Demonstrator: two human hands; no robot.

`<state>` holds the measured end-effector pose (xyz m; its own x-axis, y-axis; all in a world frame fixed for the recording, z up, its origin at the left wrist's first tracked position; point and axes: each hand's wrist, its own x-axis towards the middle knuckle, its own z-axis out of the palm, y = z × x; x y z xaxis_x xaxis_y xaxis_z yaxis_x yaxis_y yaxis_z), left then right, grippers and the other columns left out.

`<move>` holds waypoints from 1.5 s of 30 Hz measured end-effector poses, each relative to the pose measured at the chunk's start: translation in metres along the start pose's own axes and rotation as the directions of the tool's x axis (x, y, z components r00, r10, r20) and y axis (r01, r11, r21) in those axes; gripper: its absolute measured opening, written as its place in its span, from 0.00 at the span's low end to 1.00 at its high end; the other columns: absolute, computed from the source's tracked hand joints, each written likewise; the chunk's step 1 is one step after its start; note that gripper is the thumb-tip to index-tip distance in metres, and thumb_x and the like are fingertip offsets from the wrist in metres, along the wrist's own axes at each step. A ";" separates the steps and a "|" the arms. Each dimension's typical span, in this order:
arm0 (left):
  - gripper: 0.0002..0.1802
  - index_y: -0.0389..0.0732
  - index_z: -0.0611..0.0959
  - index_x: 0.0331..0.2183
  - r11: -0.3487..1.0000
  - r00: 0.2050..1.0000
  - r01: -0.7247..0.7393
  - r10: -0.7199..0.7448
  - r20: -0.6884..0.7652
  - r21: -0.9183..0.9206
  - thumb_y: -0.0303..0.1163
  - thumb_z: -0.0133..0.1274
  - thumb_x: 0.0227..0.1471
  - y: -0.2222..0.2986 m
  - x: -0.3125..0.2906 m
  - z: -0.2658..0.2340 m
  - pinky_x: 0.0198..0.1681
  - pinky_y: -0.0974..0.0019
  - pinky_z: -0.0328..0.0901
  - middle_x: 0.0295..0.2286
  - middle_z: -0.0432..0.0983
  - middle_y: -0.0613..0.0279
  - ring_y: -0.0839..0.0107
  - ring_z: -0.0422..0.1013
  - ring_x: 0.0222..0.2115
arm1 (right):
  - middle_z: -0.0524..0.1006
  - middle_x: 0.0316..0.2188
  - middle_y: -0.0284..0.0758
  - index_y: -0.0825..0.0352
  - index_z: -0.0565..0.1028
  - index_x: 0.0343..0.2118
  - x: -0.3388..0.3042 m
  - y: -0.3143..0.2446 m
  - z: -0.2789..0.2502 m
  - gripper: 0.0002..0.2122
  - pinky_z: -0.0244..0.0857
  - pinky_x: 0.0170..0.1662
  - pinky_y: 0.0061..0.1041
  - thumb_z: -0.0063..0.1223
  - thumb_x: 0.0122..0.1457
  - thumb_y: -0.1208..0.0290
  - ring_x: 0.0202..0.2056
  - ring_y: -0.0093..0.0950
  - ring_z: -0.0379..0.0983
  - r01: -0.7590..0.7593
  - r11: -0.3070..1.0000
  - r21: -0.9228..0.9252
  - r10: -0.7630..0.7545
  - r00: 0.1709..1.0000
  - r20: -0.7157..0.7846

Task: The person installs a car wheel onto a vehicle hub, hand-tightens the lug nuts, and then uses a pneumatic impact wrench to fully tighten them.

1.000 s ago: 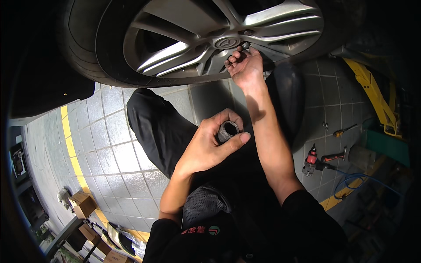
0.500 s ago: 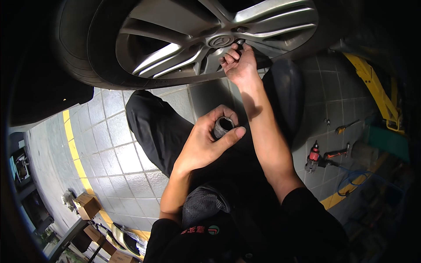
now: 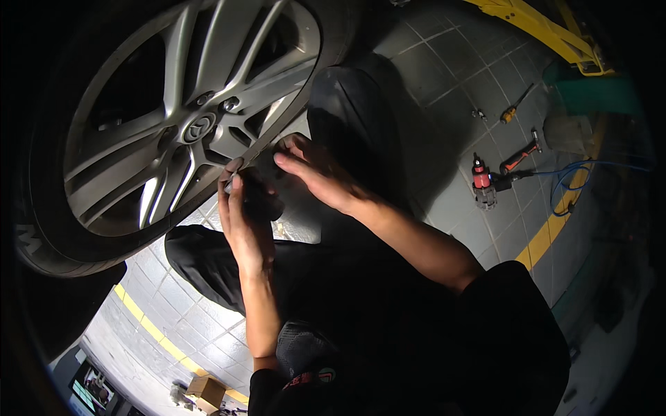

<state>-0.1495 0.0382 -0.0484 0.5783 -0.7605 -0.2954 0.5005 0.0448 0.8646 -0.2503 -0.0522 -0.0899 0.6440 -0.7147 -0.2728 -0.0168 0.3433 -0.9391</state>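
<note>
A silver multi-spoke car wheel (image 3: 199, 128) with a black tyre (image 3: 52, 236) fills the upper left. Shiny nuts sit in two of its holes; other holes look dark. Just below the rim, my left hand (image 3: 243, 222) is closed round a dark cylindrical cup (image 3: 267, 202), whose mouth is turned from view. A small shiny piece shows at its fingertips, too blurred to name. My right hand (image 3: 316, 172) hovers to the right of the cup, apart from it. Its fingers are loosely bent, thumb apart, with nothing visible in them.
On the tiled floor at right lie a red and black power tool (image 3: 482, 182), an orange-handled tool (image 3: 520, 156), a yellow-handled screwdriver (image 3: 512, 112), small metal pieces (image 3: 479, 114) and a blue hose (image 3: 569, 180). A yellow metal frame (image 3: 548, 28) stands beyond. A cardboard box (image 3: 207, 392) is at lower left.
My right hand has come away from the wheel's nut hole. My left hand has risen toward the rim with the dark cup. The view has turned, shifting the wheel left.
</note>
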 end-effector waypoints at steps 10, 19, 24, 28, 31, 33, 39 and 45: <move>0.18 0.31 0.74 0.40 0.960 0.996 0.066 -0.079 0.036 0.274 0.39 0.48 0.57 -0.035 0.116 -0.015 0.35 0.74 0.62 0.33 0.74 0.62 0.77 0.67 0.31 | 0.74 0.22 0.43 0.72 0.70 0.34 0.052 0.046 0.036 0.10 0.65 0.28 0.31 0.49 0.53 0.70 0.24 0.34 0.72 -0.037 0.923 -0.382 -0.066 0.965 -0.252; 0.16 0.34 0.76 0.37 0.999 0.999 0.035 -0.035 0.011 0.013 0.39 0.48 0.57 -0.031 0.116 -0.023 0.35 0.73 0.65 0.32 0.75 0.62 0.76 0.69 0.31 | 0.74 0.19 0.48 0.72 0.72 0.32 0.068 0.025 0.048 0.16 0.66 0.29 0.37 0.53 0.51 0.61 0.24 0.45 0.74 0.101 0.937 -0.335 -0.202 0.938 -0.282; 0.21 0.37 0.73 0.27 0.975 0.964 0.209 -0.219 0.150 0.080 0.46 0.40 0.59 -0.018 0.123 -0.026 0.12 0.68 0.57 0.15 0.70 0.59 0.70 0.63 0.11 | 0.67 0.11 0.30 0.71 0.69 0.28 0.079 0.012 0.040 0.26 0.60 0.16 0.26 0.46 0.57 0.45 0.11 0.23 0.65 -0.106 0.986 0.126 0.129 0.974 -0.186; 0.18 0.40 0.72 0.30 0.929 0.927 0.369 -0.363 0.097 -0.043 0.46 0.43 0.58 -0.011 0.116 -0.026 0.19 0.69 0.65 0.18 0.71 0.58 0.69 0.66 0.13 | 0.61 0.10 0.27 0.63 0.67 0.24 0.075 0.021 0.033 0.28 0.53 0.19 0.20 0.31 0.59 0.39 0.12 0.22 0.58 -0.415 0.698 0.584 0.301 0.910 0.286; 0.17 0.38 0.73 0.30 0.941 0.901 0.330 -0.339 0.272 0.079 0.44 0.45 0.57 0.000 0.125 -0.040 0.22 0.70 0.65 0.19 0.72 0.61 0.71 0.67 0.16 | 0.61 0.10 0.27 0.64 0.67 0.25 0.075 0.012 0.037 0.28 0.55 0.20 0.20 0.29 0.59 0.38 0.13 0.22 0.60 -0.428 0.751 0.504 0.330 0.903 0.275; 0.19 0.38 0.75 0.25 0.968 0.976 0.180 -0.198 0.087 0.176 0.46 0.54 0.52 -0.012 0.128 -0.034 0.17 0.74 0.59 0.18 0.70 0.68 0.78 0.62 0.14 | 0.64 0.13 0.26 0.63 0.67 0.25 0.078 0.020 0.039 0.20 0.59 0.23 0.20 0.42 0.59 0.47 0.17 0.22 0.65 -0.305 0.785 0.539 0.279 0.951 0.132; 0.19 0.42 0.76 0.22 0.954 0.986 0.155 -0.133 -0.102 0.257 0.47 0.60 0.46 -0.017 0.132 -0.034 0.19 0.76 0.55 0.18 0.68 0.72 0.82 0.61 0.17 | 0.65 0.16 0.27 0.57 0.59 0.21 0.082 0.023 0.044 0.17 0.63 0.22 0.23 0.61 0.51 0.66 0.16 0.22 0.66 -0.213 0.688 0.694 0.260 0.965 0.038; 0.19 0.39 0.74 0.31 0.919 0.907 0.392 -0.392 0.156 0.031 0.47 0.42 0.58 0.001 0.121 -0.039 0.10 0.75 0.60 0.14 0.67 0.67 0.76 0.66 0.11 | 0.61 0.14 0.25 0.63 0.66 0.27 0.081 0.021 0.045 0.22 0.58 0.25 0.23 0.27 0.64 0.49 0.17 0.22 0.58 -0.407 0.581 0.705 0.300 0.912 0.280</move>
<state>-0.0540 -0.0287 -0.0991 0.2275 -0.8082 -0.5432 0.6670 -0.2771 0.6916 -0.1638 -0.0750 -0.1222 0.7961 -0.3785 -0.4722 0.2672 0.9199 -0.2869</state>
